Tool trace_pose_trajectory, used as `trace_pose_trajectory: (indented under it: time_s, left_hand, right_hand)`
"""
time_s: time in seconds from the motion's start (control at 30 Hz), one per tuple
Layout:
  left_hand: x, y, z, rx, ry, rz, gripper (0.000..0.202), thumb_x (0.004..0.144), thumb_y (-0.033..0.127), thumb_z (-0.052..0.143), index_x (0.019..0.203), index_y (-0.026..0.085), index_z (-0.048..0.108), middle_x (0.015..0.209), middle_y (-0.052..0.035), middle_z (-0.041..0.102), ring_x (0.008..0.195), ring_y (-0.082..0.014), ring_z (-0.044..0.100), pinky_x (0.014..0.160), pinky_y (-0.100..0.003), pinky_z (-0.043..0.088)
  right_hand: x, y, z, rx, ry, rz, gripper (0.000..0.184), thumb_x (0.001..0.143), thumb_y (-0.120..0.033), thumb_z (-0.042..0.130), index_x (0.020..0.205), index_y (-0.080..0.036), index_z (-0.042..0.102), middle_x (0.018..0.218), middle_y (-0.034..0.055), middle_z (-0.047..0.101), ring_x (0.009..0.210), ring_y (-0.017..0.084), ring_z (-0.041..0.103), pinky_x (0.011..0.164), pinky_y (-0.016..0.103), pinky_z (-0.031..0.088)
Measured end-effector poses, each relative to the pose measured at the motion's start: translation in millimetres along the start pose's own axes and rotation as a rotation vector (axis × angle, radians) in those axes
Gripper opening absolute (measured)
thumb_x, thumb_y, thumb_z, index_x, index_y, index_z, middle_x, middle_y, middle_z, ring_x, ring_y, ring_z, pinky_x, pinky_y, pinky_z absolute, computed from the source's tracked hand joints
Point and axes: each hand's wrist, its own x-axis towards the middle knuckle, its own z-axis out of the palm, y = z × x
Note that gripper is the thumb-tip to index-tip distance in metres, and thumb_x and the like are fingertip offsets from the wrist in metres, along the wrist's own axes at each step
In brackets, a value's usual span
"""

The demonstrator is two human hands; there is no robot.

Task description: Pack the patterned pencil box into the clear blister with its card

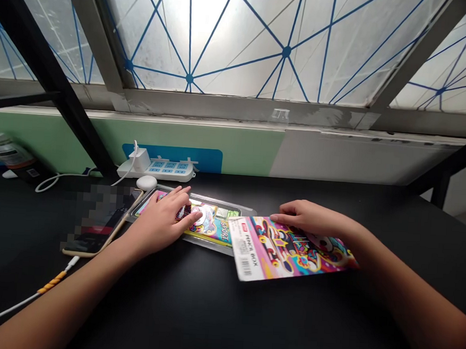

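My left hand (170, 212) lies with fingers spread over a colourful pencil box (208, 220), marked "SPORT". That box sits in a clear plastic tray (208, 245) on the black desk. At the upper edge of a bright printed card (287, 253) labelled "PENCIL BOX" is my right hand (304, 216), its fingers closed on the card; the underside of the grip is hidden. The card's left end overlaps the right end of the tray, and its face with a barcode is turned up.
A phone (102, 224) with a white charging cable (20, 303) lies left of the tray. Behind stand a white power strip (169, 170) with a plug, a round white object (147, 183) and, farther left, a bottle (13, 154). Black frame bars slant at both sides.
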Motion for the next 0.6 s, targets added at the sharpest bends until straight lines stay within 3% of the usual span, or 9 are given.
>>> trace_pose_trajectory:
  time_s: [0.1, 0.3, 0.43, 0.6]
  left_hand:
    - [-2.2, 1.8, 0.8, 0.035, -0.003, 0.013, 0.047, 0.099, 0.066, 0.042, 0.107, 0.024, 0.062, 0.159, -0.0122, 0.047, 0.153, -0.0381, 0.032, 0.117, -0.066, 0.027]
    - [-3.7, 5.0, -2.9, 0.065, -0.036, 0.024, 0.048, 0.098, 0.066, 0.040, 0.105, 0.023, 0.059, 0.160, -0.0145, 0.045, 0.153, -0.0384, 0.031, 0.116, -0.066, 0.029]
    - [-5.4, 3.7, -5.5, 0.034, -0.086, 0.031, 0.055, 0.097, 0.069, 0.042, 0.119, 0.023, 0.059, 0.163, -0.0136, 0.042, 0.154, -0.0379, 0.030, 0.119, -0.068, 0.025]
    - [-6.3, -0.6, -6.7, -0.022, -0.094, 0.052, 0.057, 0.095, 0.069, 0.046, 0.126, 0.024, 0.060, 0.157, -0.0153, 0.049, 0.153, -0.0384, 0.031, 0.121, -0.068, 0.020]
  right_hand:
    - [7.7, 20.8, -8.8, 0.047, -0.035, 0.062, 0.059, 0.079, -0.080, 0.059, 0.065, -0.023, 0.051, 0.060, -0.0020, 0.052, 0.052, 0.014, 0.044, 0.048, 0.029, 0.031]
    - [13.0, 27.4, -6.0, 0.068, 0.016, 0.088, 0.063, 0.079, -0.085, 0.054, 0.067, -0.023, 0.050, 0.061, -0.0014, 0.054, 0.050, 0.014, 0.045, 0.046, 0.029, 0.031]
    - [16.0, 35.9, -10.2, 0.081, 0.059, 0.106, 0.064, 0.075, -0.086, 0.058, 0.066, -0.023, 0.052, 0.061, -0.0018, 0.052, 0.051, 0.014, 0.044, 0.046, 0.028, 0.031]
    - [15.4, 44.3, -14.7, 0.106, 0.094, 0.119, 0.065, 0.070, -0.086, 0.063, 0.065, -0.023, 0.052, 0.059, -0.0021, 0.052, 0.049, 0.013, 0.044, 0.044, 0.028, 0.030]
